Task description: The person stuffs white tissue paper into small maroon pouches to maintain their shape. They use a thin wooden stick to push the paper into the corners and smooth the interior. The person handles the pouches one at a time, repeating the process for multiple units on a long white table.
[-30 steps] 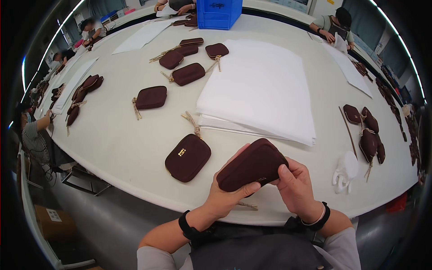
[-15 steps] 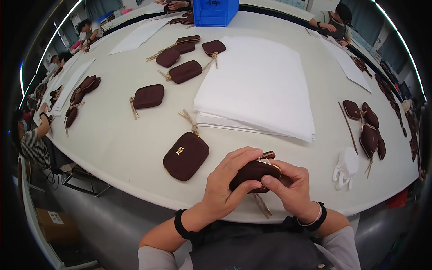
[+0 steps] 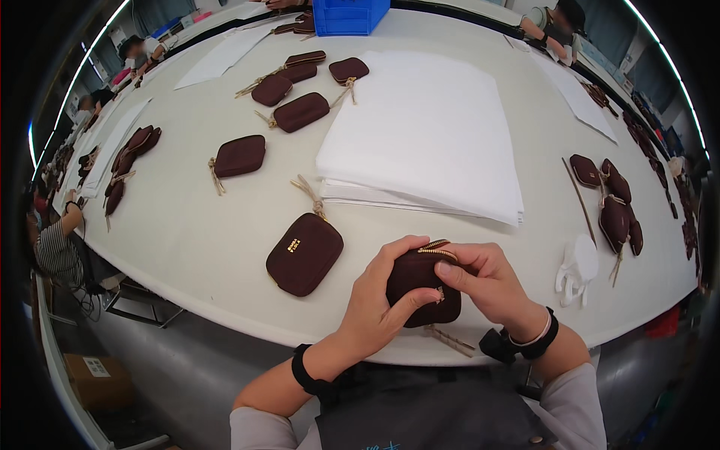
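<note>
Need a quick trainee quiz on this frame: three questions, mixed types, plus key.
1. True or false: only the left hand is touching the held pouch.

2. Which of these lies on the table to the right of the right hand?
A) blue crate
B) white glove
C) cardboard box

3. Fill in: the table pouch nearest the left hand has a ____-coloured cord attached.

Key: 1. False, both hands are on it. 2. B. 3. Beige.

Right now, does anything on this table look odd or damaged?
Slightly: the white sheet stack, beyond your held pouch, looks askew because its near edges don't line up. I see no spill or damage.
</note>
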The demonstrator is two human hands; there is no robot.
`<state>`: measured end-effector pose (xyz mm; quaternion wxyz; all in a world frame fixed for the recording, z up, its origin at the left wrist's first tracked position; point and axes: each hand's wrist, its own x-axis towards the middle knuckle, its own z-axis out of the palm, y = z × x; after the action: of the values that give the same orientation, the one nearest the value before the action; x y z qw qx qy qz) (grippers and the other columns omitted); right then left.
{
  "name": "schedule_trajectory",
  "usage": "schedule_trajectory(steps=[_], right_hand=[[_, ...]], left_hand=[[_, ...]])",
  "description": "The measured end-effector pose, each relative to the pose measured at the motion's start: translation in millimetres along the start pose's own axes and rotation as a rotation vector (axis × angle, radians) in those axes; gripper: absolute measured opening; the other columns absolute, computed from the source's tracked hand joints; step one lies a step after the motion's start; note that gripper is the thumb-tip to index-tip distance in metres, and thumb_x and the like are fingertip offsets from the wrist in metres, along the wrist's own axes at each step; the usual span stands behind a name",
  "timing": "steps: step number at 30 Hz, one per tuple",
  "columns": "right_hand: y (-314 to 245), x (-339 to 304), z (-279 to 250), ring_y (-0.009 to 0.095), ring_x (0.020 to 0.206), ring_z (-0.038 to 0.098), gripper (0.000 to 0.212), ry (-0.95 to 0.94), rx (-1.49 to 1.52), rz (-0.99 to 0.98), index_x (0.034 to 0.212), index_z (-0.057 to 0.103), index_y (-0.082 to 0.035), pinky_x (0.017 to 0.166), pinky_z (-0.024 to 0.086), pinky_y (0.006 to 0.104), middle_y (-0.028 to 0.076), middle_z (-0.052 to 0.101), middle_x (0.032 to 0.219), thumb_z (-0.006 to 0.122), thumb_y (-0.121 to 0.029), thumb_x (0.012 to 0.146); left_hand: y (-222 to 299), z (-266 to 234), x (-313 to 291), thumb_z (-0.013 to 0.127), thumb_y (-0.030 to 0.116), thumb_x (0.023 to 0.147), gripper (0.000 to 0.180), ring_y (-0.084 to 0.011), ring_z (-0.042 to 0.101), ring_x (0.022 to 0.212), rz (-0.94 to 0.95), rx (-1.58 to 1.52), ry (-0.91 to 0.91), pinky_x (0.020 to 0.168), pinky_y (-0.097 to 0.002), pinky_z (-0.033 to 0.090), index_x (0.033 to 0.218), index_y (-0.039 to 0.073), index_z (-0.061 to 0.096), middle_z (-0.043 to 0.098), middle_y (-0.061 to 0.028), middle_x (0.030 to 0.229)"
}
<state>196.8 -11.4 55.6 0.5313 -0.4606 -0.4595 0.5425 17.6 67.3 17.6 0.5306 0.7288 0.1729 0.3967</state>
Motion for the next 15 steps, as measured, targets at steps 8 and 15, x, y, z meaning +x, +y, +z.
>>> schedule_trajectory(steps=[8, 15], right_hand=[[-16, 54, -27, 0.007, 0.065, 0.051, 0.027, -0.334, -0.696, 0.234, 0.103, 0.072, 0.002, 0.059, 0.044, 0.0268, -0.001, 0.062, 0.072, 0.072, -0.023, 0.093], [-6, 4, -38, 0.023, 0.066, 0.063, 0.031, -0.026, -0.903, -0.023, 0.095, 0.073, -0.002, 0.064, 0.050, 0.0351, 0.011, 0.071, 0.081, 0.076, -0.030, 0.083]], left_hand=[[4, -22, 15, 0.088, 0.019, 0.072, 0.059, -0.0217, 0.060, 0.096, 0.050, 0.550, -0.119, 0.073, -0.0315, 0.050, 0.125, 0.008, 0.065, 0.067, -0.0088, 0.116], [-8, -35, 2, 0.089, 0.018, 0.072, 0.041, -0.0086, 0.052, 0.077, -0.289, 0.403, -0.104, 0.059, -0.0218, 0.040, 0.104, 0.005, 0.068, 0.064, -0.0019, 0.096]])
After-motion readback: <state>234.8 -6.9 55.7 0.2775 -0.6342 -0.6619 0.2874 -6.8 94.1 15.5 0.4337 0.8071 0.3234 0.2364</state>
